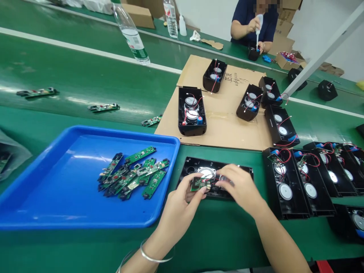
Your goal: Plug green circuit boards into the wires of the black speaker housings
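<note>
Green counter point(227, 237) spreads before you, with a co-worker point(241, 28) beyond it. Your left hand point(182, 203) pinches a green circuit board point(200, 184) between thumb and fingers, above an open black speaker housing point(188, 167). Your right hand point(241, 187) is nearly closed beside the board's right end (what, if anything, it grips I can't tell). More boards point(135, 185) lie heaped in the blue tray point(68, 182).
</note>
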The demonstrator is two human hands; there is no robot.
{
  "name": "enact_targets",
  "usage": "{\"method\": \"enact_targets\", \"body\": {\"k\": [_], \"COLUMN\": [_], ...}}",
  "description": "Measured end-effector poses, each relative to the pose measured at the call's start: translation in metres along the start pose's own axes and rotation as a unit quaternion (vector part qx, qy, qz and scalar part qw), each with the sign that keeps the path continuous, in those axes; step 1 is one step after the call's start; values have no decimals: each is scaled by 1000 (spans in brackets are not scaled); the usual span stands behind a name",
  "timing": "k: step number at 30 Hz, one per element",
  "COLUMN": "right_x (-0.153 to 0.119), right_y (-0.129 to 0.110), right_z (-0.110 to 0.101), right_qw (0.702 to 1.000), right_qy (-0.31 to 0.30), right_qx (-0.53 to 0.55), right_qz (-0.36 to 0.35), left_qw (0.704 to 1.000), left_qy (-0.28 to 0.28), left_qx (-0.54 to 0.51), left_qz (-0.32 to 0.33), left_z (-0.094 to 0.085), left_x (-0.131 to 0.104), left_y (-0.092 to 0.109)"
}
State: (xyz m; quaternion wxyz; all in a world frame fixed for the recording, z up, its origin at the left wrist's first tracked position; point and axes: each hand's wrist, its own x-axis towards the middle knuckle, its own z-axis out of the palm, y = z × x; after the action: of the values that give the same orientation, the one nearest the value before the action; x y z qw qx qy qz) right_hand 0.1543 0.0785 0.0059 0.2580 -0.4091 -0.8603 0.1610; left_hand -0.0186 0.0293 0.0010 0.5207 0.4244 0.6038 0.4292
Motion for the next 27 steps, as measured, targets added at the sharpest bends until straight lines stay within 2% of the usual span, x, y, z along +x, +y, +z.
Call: {"method": "enact_targets", "body": {"k": [4, 8, 11, 14, 17, 19, 21, 22, 24, 27], "right_x": [3, 1, -1, -4, -8, -10, -13, -14, -16, -16], "right_y": [24, 33, 21, 4, -6, -9, -10, -10, -11, -14], "right_z": [-24, -28, -26, -20, -6, 5, 13, 16, 18, 16], "right_qw": [983, 973, 989, 999, 978, 955, 941, 944, 963, 983], "right_qy": [-20, -38, -17, -26, -29, 7, 66, 93, 124, 104], "right_qx": [-183, -226, -141, 36, 184, 246, 266, 255, 210, 148], "right_qz": [9, -39, -36, -7, 91, 167, 199, 187, 117, 16], "left_qw": [999, 999, 999, 1000, 1000, 1000, 999, 999, 999, 999], "left_qy": [20, 27, 38, 25, 14, 20, 31, 39, 51, 53], "left_qx": [-3, -4, -3, 2, -3, -10, -12, -11, -6, 4], "left_qz": [-29, -34, -21, -11, -8, -8, -7, -4, 2, 7], "left_z": [-4, -6, -3, 0, 4, 6, 8, 8, 9, 10], "left_x": [0, 1, 1, 0, 1, 3, 5, 5, 6, 7], "left_y": [9, 7, 3, 2, 2, 1, 1, 1, 1, 2]}}
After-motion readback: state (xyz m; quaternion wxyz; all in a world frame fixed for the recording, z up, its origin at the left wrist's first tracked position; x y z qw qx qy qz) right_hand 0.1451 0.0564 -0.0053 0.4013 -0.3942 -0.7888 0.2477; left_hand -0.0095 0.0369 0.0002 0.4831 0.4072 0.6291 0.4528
